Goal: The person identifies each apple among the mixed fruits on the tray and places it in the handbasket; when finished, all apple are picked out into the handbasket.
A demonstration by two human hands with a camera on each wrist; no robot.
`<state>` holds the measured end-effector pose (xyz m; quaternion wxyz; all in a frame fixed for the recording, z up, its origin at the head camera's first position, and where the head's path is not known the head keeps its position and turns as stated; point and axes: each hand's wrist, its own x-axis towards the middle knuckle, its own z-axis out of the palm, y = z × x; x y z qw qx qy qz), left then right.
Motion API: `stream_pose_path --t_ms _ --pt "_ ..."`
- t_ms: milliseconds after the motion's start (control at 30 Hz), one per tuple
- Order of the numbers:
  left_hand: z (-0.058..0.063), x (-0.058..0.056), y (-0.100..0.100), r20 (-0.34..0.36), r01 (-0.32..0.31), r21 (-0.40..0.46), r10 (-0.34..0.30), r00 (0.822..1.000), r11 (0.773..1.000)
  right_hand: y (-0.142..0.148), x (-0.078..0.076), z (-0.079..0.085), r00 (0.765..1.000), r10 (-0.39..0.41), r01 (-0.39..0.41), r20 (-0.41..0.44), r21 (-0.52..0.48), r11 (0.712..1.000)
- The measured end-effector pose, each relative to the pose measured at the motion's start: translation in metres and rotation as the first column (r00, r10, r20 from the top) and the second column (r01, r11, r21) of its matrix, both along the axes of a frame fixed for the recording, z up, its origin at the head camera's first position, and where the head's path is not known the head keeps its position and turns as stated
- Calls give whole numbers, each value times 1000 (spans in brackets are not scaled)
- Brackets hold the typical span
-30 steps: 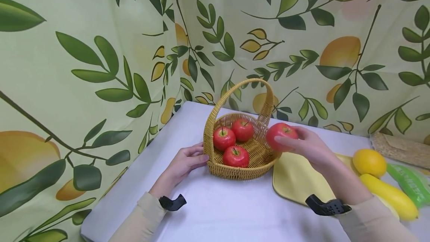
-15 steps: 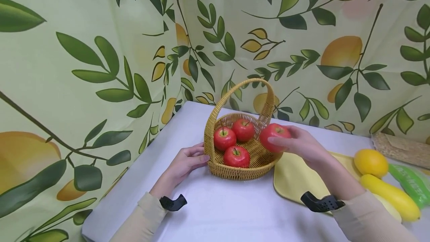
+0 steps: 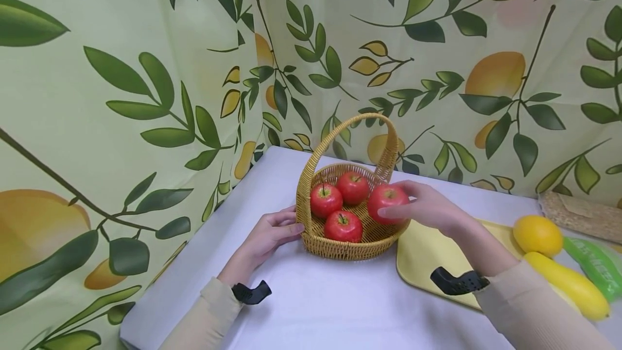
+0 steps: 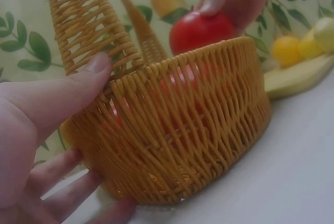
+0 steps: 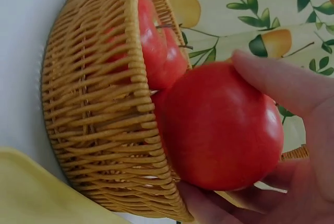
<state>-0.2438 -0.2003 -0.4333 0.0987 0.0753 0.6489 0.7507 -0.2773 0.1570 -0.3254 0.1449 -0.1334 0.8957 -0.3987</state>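
My right hand (image 3: pixel 427 207) holds a red apple (image 3: pixel 387 202) between thumb and fingers at the right side of a wicker basket (image 3: pixel 352 251). In the right wrist view this apple (image 5: pixel 222 127) overlaps the basket's rim. Inside lie three more red apples, one at the front (image 3: pixel 343 227), one at the left (image 3: pixel 326 200) and one at the back (image 3: pixel 353 187). With my left hand (image 3: pixel 269 235) I grip the basket's left side, thumb at the foot of the arched handle. The left wrist view shows those fingers (image 4: pixel 73 190) against the lower weave.
Right of the basket lies a yellow board (image 3: pixel 427 258). Beyond it are an orange fruit (image 3: pixel 538 235), a long yellow fruit or vegetable (image 3: pixel 568 285) and a green packet (image 3: pixel 593 263). A brown speckled slab (image 3: pixel 578 217) lies by the patterned backdrop (image 3: pixel 413 58).
My right hand has moved left with the apple, from the basket's right edge to over its right part. The left hand and basket have stayed in place.
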Motion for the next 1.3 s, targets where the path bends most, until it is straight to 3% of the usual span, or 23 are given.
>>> stream_pose_path --t_ms 200,800,1300 --pt "0 0 -1 5 4 2 -4 1000 1000 -3 -5 1 998 59 -60 15 19 998" --pt "-1 -2 -2 -6 20 17 -20 1000 1000 -18 -19 -9 997 80 -80 11 49 996" --pt "-1 -3 -1 -2 7 10 -7 1000 1000 -24 -24 -5 994 103 -107 36 106 989"
